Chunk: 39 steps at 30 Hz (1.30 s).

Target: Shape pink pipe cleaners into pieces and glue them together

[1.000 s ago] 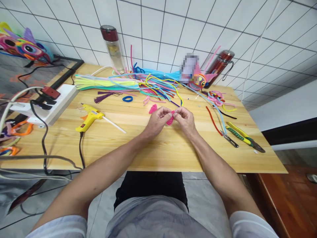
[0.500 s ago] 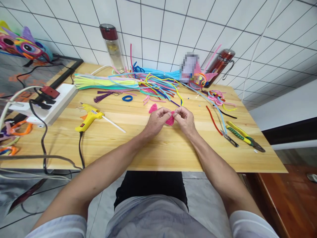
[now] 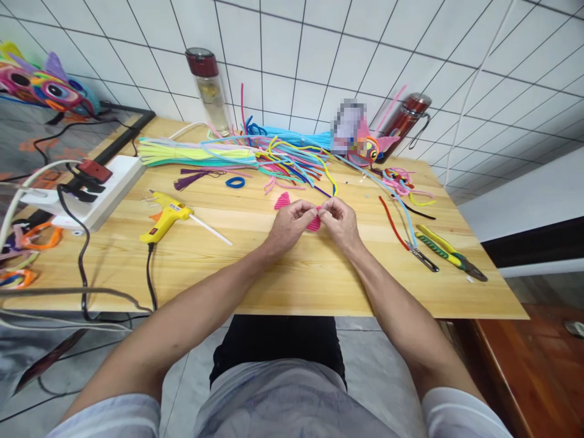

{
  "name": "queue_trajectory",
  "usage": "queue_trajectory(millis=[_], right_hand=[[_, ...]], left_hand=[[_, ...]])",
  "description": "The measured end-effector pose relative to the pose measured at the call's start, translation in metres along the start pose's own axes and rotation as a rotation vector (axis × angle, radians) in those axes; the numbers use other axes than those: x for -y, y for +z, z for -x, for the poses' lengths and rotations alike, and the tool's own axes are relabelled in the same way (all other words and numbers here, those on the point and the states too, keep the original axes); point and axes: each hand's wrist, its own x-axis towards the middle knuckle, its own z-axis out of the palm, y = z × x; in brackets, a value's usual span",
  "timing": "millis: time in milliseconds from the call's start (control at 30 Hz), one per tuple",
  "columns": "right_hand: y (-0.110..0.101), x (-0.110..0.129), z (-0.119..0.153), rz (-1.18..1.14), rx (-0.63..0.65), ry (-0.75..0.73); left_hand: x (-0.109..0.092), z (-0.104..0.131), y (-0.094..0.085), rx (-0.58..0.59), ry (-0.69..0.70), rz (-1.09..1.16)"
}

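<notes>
Between my hands, low over the wooden table, is a ribbed pink piece [image 3: 314, 224], partly covered by my fingers. My left hand [image 3: 288, 226] pinches its upper edge between thumb and forefinger. From the other side, my right hand [image 3: 340, 224] pinches the same edge, the fingertips of both hands nearly touching. A second pink ribbed piece [image 3: 282, 201] lies on the table just beyond my left hand. Behind my hands spreads a heap of coloured fuzzy stems [image 3: 292, 159], with a yellow stem [image 3: 334, 182] reaching close to my right hand.
A yellow glue gun [image 3: 166, 218] and a white power strip [image 3: 103, 194] are on the left. Pliers [image 3: 449, 250], small snips [image 3: 424, 260] and a red stem [image 3: 393, 222] lie right. Two bottles [image 3: 210, 97] [image 3: 404, 121] stand at the wall.
The view has shifted very slightly. My fingers have moved a little on the pink piece, and both hands still hold it.
</notes>
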Motion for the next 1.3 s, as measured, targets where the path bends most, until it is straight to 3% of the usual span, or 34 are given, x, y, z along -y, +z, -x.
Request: queue_trajectory(millis=[467,833,1133,1300], right_hand=[[0.000,-0.003,-0.001,0.076,0.015,0.007],[-0.003,-0.008,0.000,0.042,-0.012,-0.038],[-0.005,-0.020,-0.008,0.044,-0.155,-0.023],[-0.010,-0.022,-0.012,0.051,-0.215,0.026]], left_hand=[[0.004,0.003,0.005,-0.034,-0.021,-0.067],[0.007,-0.004,0.003,-0.007,-0.133,0.204],[0.011,-0.003,0.009,-0.028,-0.199,0.301],[0.009,0.000,0.013,0.063,-0.268,0.282]])
